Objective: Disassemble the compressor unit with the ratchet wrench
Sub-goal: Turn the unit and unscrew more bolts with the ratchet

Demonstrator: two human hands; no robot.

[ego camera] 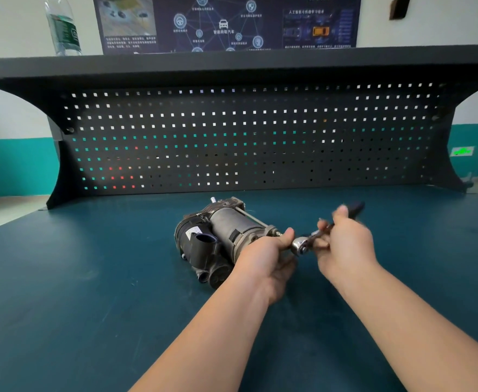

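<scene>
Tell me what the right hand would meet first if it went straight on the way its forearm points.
Probably nothing close: the right hand, gripping the ratchet wrench, points up-left, past the compressor, toward the pegboard. Depth is uncertain.

Grey compressor unit (220,239) lying sideways, ratchet wrench (307,241) at its end

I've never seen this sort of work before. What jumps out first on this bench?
At the middle of the teal bench top lies a grimy compressor unit. The left hand steadies its near end while the right hand grips a shiny ratchet wrench. Behind stands a dark pegboard.
</scene>
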